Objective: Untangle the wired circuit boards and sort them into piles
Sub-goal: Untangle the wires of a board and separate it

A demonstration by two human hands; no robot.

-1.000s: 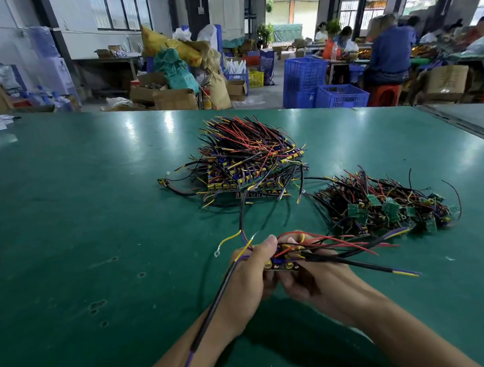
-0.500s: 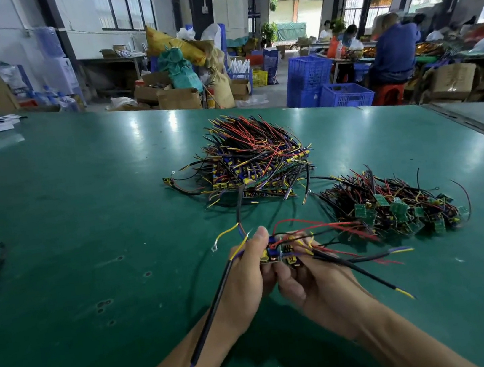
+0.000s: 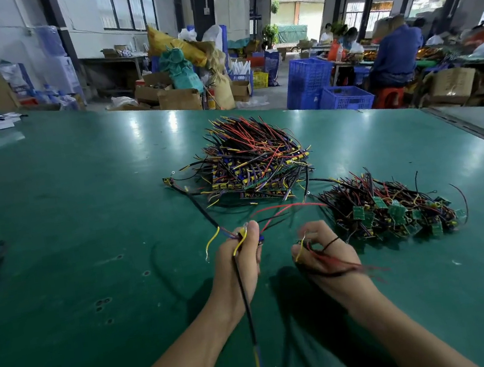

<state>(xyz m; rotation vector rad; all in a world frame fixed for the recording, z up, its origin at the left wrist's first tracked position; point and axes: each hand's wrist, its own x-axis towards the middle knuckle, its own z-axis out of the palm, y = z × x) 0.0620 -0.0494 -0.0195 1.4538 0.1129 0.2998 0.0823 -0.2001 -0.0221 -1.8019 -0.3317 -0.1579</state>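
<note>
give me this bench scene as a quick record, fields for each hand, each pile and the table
left hand: grips a wire bundle whose long black lead trails toward the camera
right hand: grips a second bundle of red and black wires, blurred
hands: apart from each other
far pile: stacked boards with red, black and yellow wires, mid-table
near pile: tangle with small green boards, right of the hands
table: green surface
</note>
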